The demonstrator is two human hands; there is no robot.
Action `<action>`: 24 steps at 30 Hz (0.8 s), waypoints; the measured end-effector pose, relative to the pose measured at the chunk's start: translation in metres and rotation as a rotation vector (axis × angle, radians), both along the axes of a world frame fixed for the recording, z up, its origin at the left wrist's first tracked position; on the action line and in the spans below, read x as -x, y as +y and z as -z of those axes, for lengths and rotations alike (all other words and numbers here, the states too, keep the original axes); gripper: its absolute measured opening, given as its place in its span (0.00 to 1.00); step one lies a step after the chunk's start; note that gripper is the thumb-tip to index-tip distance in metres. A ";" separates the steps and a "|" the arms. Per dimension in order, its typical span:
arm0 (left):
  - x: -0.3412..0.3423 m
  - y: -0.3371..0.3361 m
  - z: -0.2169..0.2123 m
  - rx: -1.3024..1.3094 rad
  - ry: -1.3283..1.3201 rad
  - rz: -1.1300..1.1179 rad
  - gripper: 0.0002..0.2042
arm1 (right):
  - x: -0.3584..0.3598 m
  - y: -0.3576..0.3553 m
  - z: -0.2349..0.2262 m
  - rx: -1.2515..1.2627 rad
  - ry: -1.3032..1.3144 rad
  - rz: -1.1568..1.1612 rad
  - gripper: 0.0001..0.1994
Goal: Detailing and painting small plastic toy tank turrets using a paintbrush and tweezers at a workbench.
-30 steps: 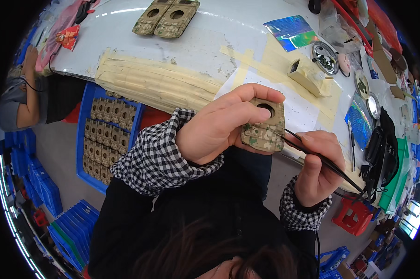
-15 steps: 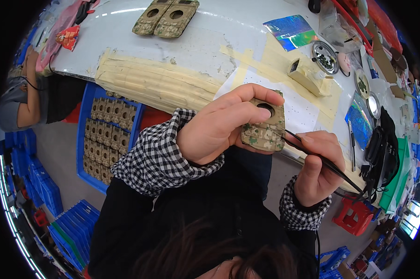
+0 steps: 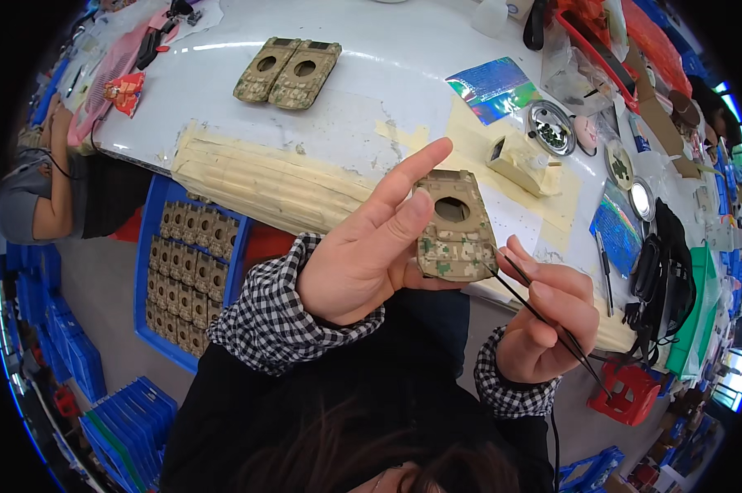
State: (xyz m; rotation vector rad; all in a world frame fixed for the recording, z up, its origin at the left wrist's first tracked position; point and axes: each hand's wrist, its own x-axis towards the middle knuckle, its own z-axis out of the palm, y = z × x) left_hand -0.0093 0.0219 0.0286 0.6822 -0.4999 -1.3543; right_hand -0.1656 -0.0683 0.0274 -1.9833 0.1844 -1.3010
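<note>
My left hand (image 3: 362,255) holds a camouflage-painted toy tank hull (image 3: 456,251) with a round hole in its top. The thumb and lower fingers grip its left side, while the index finger sticks out past it. In my right hand (image 3: 551,316) is a pair of black tweezers (image 3: 543,316), pinched between thumb and fingers. Their tips are at the hull's lower right corner, slightly apart; whether they hold anything is too small to tell. Two matching hulls (image 3: 289,74) lie side by side on the white table at the far left.
A blue crate (image 3: 147,283) of similar hulls stands low at the left. Right on the table are a round metal dish (image 3: 551,127) with small dark green pieces, a cream block (image 3: 523,167), shiny film (image 3: 494,89) and a pen-like tool (image 3: 605,275). Another person's arm (image 3: 52,177) shows far left.
The hull and both hands have shifted slightly left, and the hull has turned a little. My left thumb has moved off the hole to the hull's edge, and the index finger has lifted away.
</note>
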 end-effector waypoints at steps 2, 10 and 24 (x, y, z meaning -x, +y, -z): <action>0.001 0.002 0.001 -0.036 0.040 -0.005 0.30 | 0.002 0.000 -0.003 -0.016 0.037 -0.022 0.22; 0.001 0.005 0.006 -0.172 0.167 0.007 0.30 | -0.003 0.005 -0.003 -0.174 -0.015 -0.005 0.15; 0.001 0.002 0.006 -0.203 0.127 -0.032 0.29 | 0.000 -0.003 -0.012 -0.188 0.148 -0.028 0.10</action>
